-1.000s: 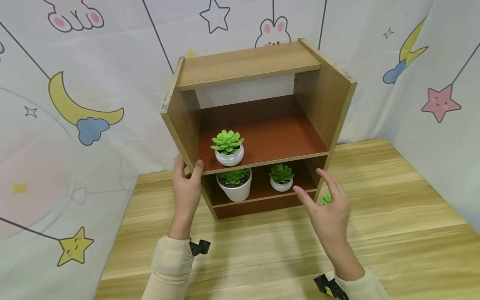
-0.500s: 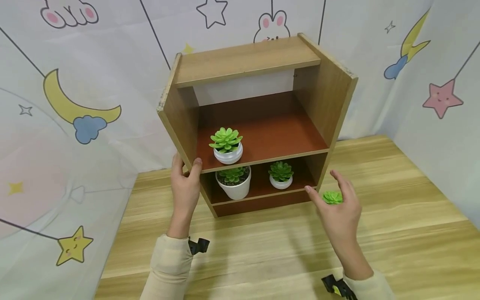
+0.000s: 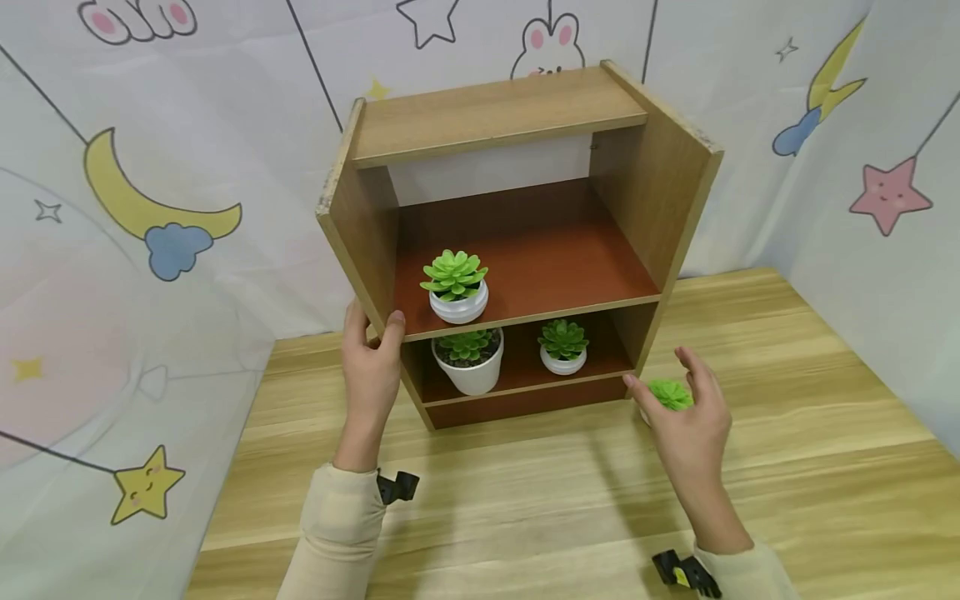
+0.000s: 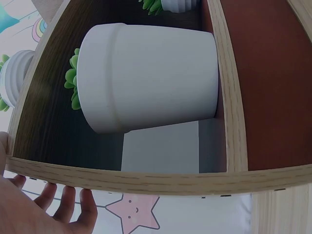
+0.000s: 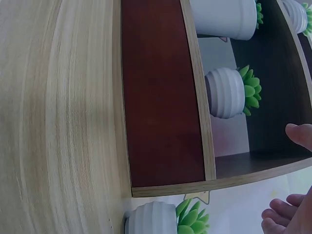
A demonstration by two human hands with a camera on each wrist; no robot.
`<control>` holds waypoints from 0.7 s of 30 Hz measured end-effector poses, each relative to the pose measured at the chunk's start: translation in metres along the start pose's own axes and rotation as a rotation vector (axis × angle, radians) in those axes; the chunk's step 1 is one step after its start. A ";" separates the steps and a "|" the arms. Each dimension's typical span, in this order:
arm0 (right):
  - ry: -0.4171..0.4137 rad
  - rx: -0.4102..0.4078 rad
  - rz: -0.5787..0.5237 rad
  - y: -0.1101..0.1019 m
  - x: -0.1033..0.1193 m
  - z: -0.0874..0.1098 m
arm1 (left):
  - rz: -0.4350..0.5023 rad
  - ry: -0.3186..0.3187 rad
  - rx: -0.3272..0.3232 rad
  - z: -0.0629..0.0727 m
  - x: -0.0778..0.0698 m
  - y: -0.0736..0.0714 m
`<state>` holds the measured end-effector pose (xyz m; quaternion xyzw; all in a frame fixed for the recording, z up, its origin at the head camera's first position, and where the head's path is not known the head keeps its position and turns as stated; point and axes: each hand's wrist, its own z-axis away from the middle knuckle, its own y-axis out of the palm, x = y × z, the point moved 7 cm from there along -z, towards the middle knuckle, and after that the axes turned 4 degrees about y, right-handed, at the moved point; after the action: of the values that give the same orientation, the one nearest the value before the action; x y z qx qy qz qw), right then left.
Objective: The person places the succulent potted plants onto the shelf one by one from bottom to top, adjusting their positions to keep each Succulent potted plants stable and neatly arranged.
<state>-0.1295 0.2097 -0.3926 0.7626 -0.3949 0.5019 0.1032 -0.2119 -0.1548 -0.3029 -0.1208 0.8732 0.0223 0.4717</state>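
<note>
My left hand grips the left side panel of a small wooden shelf unit, thumb at its front edge, fingers behind. On the upper board stands a light-green succulent in a white pot. Below it are a larger white pot with a green plant, at the left, and a small potted succulent, at the right. My right hand, fingers apart and holding nothing, is by the unit's lower right corner. Just beyond it, another succulent stands on the table, its pot mostly hidden by the hand.
The unit stands on a wood-grain table. Behind and at both sides hangs a white cloth printed with stars, moons and a rabbit. A dark red kick panel closes the unit's base.
My right hand has moved right, away from the small succulent on the lower shelf, to the one on the table. My left hand keeps its grip on the side panel.
</note>
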 end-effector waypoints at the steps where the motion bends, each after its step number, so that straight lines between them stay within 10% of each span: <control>1: 0.004 -0.002 -0.001 0.000 -0.001 0.000 | 0.002 0.000 0.003 0.000 0.000 0.000; 13: 0.082 0.042 0.038 0.000 -0.019 -0.002 | 0.010 0.000 -0.001 0.000 0.003 0.000; 21: 0.186 0.110 0.085 -0.002 -0.032 -0.002 | 0.005 0.023 -0.014 -0.005 0.038 -0.003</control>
<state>-0.1356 0.2280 -0.4180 0.7000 -0.3873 0.5952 0.0760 -0.2354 -0.1661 -0.3311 -0.1223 0.8787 0.0282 0.4606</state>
